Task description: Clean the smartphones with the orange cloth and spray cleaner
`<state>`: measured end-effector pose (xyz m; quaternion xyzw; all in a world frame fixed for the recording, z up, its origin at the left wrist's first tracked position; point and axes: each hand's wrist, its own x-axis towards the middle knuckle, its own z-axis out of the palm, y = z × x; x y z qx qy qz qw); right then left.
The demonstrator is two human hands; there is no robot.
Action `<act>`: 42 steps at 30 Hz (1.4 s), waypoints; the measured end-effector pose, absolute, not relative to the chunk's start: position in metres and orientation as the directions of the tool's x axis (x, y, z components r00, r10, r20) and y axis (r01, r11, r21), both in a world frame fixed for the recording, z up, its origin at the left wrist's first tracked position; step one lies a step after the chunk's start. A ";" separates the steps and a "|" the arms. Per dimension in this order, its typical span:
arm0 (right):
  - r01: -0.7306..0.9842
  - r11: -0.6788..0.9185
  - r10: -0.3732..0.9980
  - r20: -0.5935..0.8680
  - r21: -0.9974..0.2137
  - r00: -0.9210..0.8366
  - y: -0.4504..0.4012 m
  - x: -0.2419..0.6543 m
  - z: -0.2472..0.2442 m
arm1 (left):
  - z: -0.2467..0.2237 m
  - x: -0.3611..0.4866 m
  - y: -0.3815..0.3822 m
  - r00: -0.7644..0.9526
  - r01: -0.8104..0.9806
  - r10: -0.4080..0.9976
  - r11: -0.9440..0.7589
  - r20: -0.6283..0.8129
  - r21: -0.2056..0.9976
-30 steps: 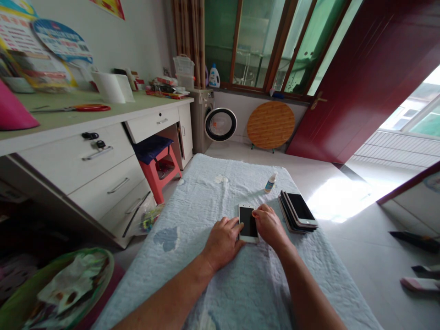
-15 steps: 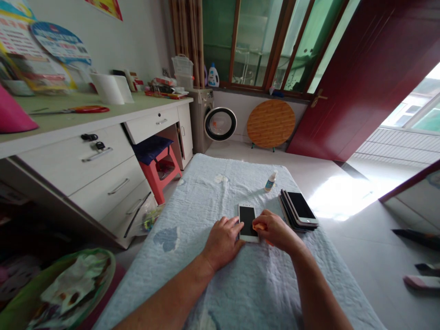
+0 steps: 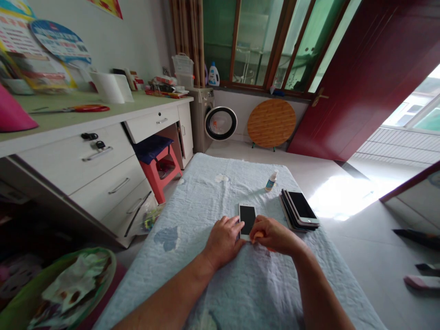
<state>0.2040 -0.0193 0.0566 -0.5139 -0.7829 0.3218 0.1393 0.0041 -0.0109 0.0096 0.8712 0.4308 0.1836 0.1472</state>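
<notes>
A white smartphone [image 3: 247,215] with a dark screen lies face up on the pale blue quilted cover. My left hand [image 3: 224,240] grips its left side, fingers over the edge and thumb near the bottom corner. In my right hand [image 3: 271,234], closed fingers pinch a bunched orange cloth [image 3: 257,235] against the phone's lower right part. Most of the cloth is hidden by the hand. To the right sits a stack of phones [image 3: 298,211], a white-framed one on top. Behind it stands a small spray bottle [image 3: 271,181] with a clear cap.
The covered surface [image 3: 206,183] fills the middle. On the left are a desk with drawers [image 3: 103,160], a red stool [image 3: 160,169] and a full waste basket [image 3: 112,270]. Farther back are a washing machine with its door ajar [image 3: 220,123] and a round wooden tabletop [image 3: 271,123].
My right hand has slid the orange cloth down along the phone toward its bottom edge. My left hand stays in place on the phone.
</notes>
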 end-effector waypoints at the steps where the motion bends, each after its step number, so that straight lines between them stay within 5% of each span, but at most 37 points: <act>1: 0.724 0.263 0.907 -0.091 -0.638 -0.410 -0.018 0.203 0.055 | 0.009 0.004 -0.011 0.566 0.692 0.801 -0.589 0.193 0.417; 17: 0.852 0.194 0.927 0.374 -0.487 0.002 0.033 0.192 -0.005 | 0.006 0.003 -0.009 0.599 0.673 0.778 -0.617 0.190 0.408; 42: 0.864 0.228 0.957 0.266 -0.449 -0.114 0.051 0.179 0.003 | 0.011 0.003 -0.011 0.576 0.663 0.790 -0.601 0.207 0.447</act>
